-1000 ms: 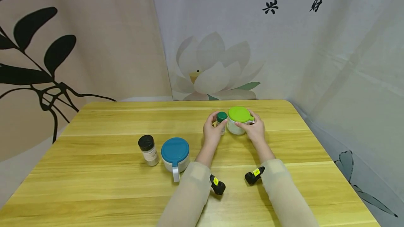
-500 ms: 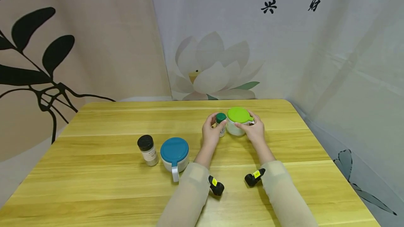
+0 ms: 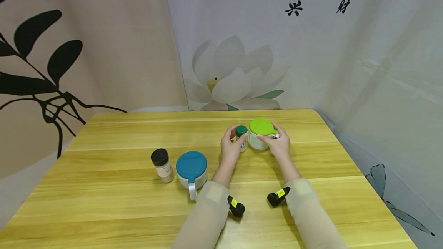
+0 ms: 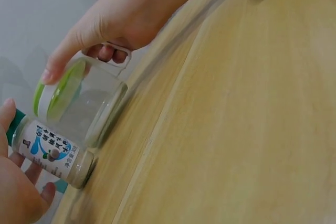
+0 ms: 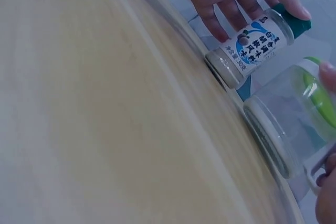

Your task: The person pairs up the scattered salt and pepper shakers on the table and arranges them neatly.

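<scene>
My left hand holds a small spice bottle by its upper part, thumb on one side and fingers on the other. The bottle has a green cap, a printed white label and pale contents. Just right of it is a clear seasoning jar with a bright green lid. My right hand grips this jar, its thumb at the lid's edge and its fingers curled at the handle. Both containers are upright and side by side, bases at the tabletop in the wrist views.
Left of my left forearm stands a jar with a blue lid and a white handle facing me. Beside it is a shaker with a black lid. The wooden table ends at a printed curtain behind.
Both hands have come very slightly nearer to me, with the spice bottle and the green-lidded jar still held. The blue-lidded jar and the black-lidded shaker stay in place.
</scene>
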`<state>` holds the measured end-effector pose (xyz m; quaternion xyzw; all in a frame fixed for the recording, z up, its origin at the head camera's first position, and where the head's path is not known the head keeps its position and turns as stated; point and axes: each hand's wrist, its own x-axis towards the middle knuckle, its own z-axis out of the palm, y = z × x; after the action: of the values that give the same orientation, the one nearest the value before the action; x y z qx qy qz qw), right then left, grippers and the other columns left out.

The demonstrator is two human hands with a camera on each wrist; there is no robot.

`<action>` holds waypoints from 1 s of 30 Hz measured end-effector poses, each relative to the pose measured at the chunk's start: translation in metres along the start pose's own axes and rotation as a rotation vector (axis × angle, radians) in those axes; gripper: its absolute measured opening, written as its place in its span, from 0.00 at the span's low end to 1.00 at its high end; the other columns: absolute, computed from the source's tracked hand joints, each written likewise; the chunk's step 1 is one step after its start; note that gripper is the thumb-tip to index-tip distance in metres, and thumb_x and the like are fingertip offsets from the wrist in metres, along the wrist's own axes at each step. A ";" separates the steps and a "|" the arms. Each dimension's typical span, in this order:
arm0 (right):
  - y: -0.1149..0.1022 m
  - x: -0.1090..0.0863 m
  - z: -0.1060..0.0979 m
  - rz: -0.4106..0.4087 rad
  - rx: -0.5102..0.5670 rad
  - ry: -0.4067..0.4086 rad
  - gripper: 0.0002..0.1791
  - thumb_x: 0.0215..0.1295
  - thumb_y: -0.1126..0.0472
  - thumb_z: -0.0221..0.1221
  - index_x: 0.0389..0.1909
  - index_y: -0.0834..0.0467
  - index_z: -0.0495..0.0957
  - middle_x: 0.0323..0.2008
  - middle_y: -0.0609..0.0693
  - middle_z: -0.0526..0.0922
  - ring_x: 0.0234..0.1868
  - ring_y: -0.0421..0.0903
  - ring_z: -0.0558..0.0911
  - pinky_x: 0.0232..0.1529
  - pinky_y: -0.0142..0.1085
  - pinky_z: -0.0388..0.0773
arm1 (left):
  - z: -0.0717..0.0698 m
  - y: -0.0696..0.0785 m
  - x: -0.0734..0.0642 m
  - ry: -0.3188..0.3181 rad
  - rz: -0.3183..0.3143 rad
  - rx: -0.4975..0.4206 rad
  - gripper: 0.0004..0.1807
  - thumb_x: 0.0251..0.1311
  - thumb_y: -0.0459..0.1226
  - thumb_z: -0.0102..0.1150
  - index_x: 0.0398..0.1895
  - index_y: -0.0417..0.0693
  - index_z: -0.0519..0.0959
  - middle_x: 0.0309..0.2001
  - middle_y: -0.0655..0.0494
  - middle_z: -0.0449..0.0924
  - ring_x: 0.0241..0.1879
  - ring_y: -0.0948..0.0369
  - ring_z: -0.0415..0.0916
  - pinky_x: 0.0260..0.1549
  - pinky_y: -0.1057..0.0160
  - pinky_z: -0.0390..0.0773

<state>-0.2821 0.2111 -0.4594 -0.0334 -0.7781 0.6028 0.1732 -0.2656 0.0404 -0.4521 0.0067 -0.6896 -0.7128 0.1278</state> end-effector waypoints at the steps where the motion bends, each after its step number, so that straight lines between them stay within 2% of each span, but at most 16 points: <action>1: 0.000 0.000 0.000 -0.007 0.001 0.010 0.42 0.43 0.59 0.77 0.63 0.60 0.71 0.60 0.57 0.69 0.62 0.54 0.67 0.62 0.45 0.64 | 0.000 0.000 0.000 0.000 -0.006 -0.001 0.24 0.56 0.40 0.68 0.56 0.46 0.76 0.50 0.57 0.79 0.56 0.57 0.70 0.56 0.50 0.66; 13: 0.001 -0.007 0.003 -0.052 0.042 0.069 0.39 0.42 0.60 0.77 0.59 0.62 0.74 0.54 0.57 0.71 0.58 0.51 0.69 0.60 0.42 0.66 | -0.003 0.001 -0.005 -0.002 -0.013 -0.005 0.24 0.57 0.40 0.68 0.56 0.45 0.76 0.51 0.56 0.79 0.56 0.57 0.70 0.56 0.50 0.66; 19: -0.001 -0.011 0.003 -0.089 -0.001 0.099 0.41 0.40 0.58 0.78 0.59 0.62 0.75 0.53 0.57 0.73 0.57 0.52 0.70 0.60 0.43 0.66 | -0.003 0.000 -0.006 0.009 0.013 -0.018 0.24 0.56 0.39 0.68 0.56 0.43 0.76 0.50 0.54 0.79 0.56 0.55 0.70 0.55 0.49 0.67; 25: -0.002 -0.015 0.004 -0.108 -0.011 0.107 0.44 0.40 0.60 0.78 0.61 0.64 0.72 0.54 0.58 0.73 0.59 0.52 0.70 0.62 0.42 0.65 | -0.002 -0.002 -0.008 0.005 0.025 -0.033 0.23 0.56 0.38 0.68 0.55 0.45 0.77 0.50 0.54 0.79 0.55 0.55 0.70 0.54 0.49 0.67; 30: -0.003 -0.017 0.004 -0.135 -0.016 0.096 0.44 0.42 0.59 0.77 0.62 0.65 0.71 0.54 0.59 0.73 0.58 0.53 0.70 0.62 0.43 0.65 | -0.001 -0.003 -0.008 -0.007 0.015 -0.040 0.22 0.56 0.38 0.68 0.54 0.46 0.77 0.49 0.55 0.79 0.56 0.56 0.70 0.55 0.50 0.67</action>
<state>-0.2663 0.2023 -0.4609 -0.0112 -0.7743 0.5813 0.2500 -0.2577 0.0407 -0.4561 -0.0034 -0.6757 -0.7254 0.1310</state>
